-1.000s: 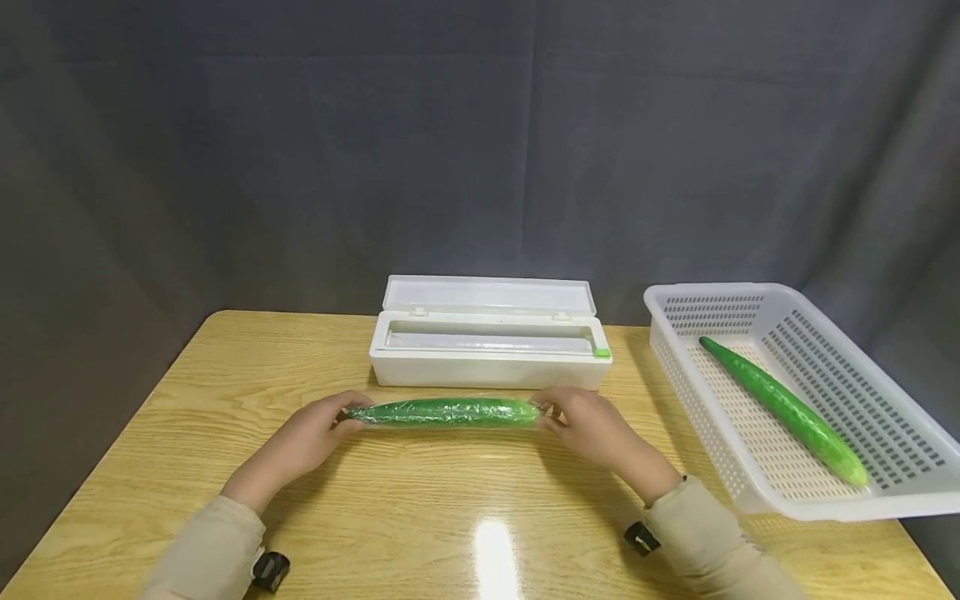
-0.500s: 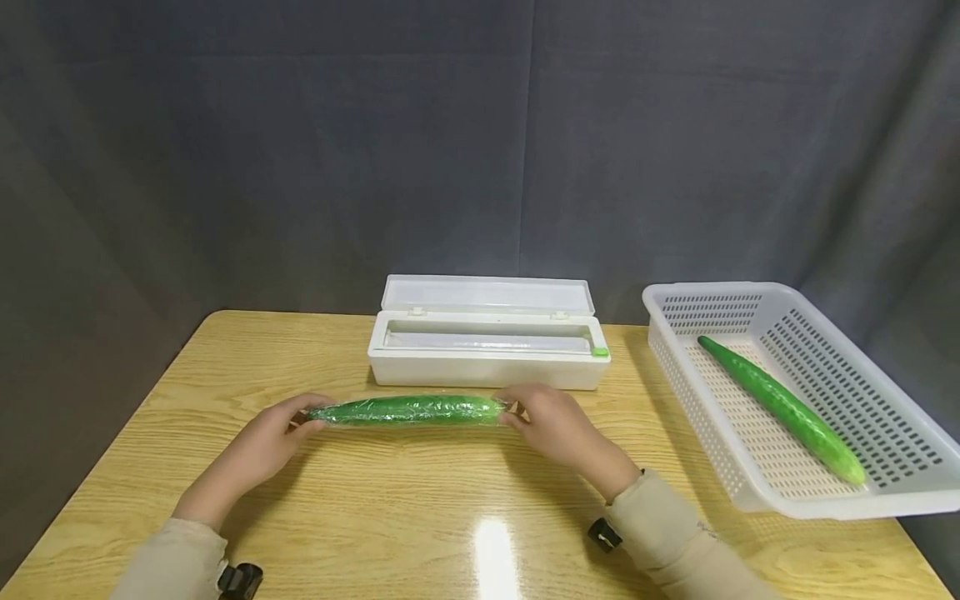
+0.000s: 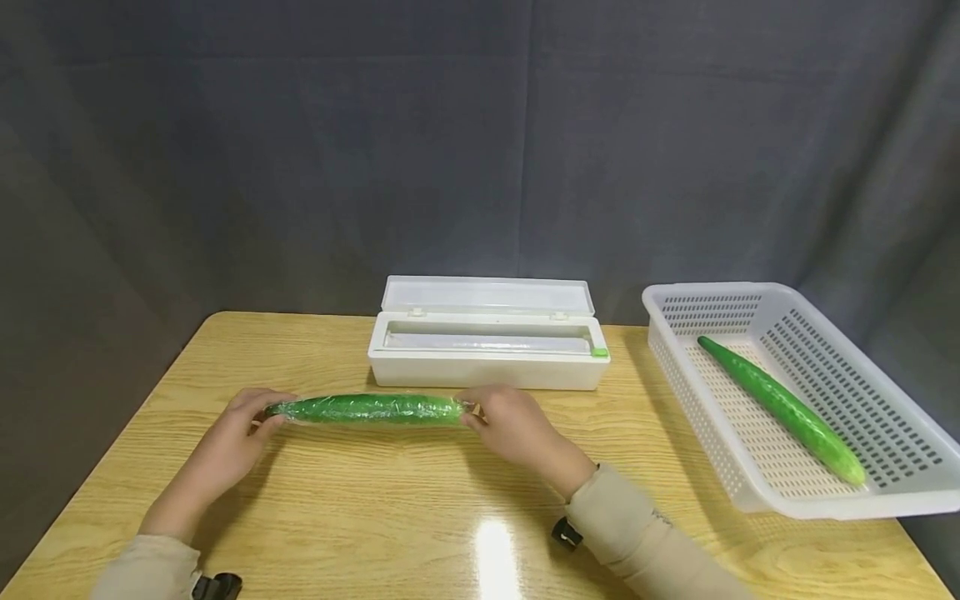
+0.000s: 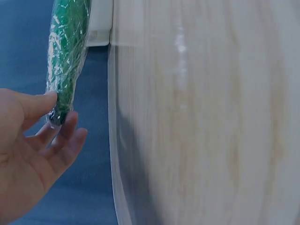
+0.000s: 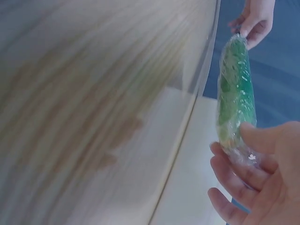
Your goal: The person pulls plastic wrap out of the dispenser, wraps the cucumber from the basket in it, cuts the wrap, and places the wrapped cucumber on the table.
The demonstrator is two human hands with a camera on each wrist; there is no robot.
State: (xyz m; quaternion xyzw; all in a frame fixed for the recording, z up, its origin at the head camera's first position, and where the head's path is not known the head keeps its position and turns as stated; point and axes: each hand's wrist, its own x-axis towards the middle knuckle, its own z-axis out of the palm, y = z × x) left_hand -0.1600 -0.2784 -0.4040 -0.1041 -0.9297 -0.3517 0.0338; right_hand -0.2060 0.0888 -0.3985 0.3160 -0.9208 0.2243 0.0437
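A cucumber [image 3: 367,408] wrapped in clear plastic film lies level between both hands, held at its two ends. My left hand [image 3: 238,429] pinches the dark, narrow end between thumb and fingers, as the left wrist view shows on the wrapped cucumber [image 4: 65,51]. The pale end is pinched by my right hand [image 3: 513,423]; in the right wrist view the film [image 5: 246,157] bunches there under the thumb. Behind the hands stands a white cling film box [image 3: 487,367], its lid [image 3: 487,294] raised and a roll visible inside.
At the right, a white perforated plastic basket [image 3: 750,483] holds another cucumber [image 3: 787,408]. Everything stands on a wooden table [image 3: 375,517]. A dark grey curtain [image 3: 480,150] hangs behind the table's far edge.
Both hands have moved left across the table with the wrapped cucumber between them. The box and basket have stayed in place.
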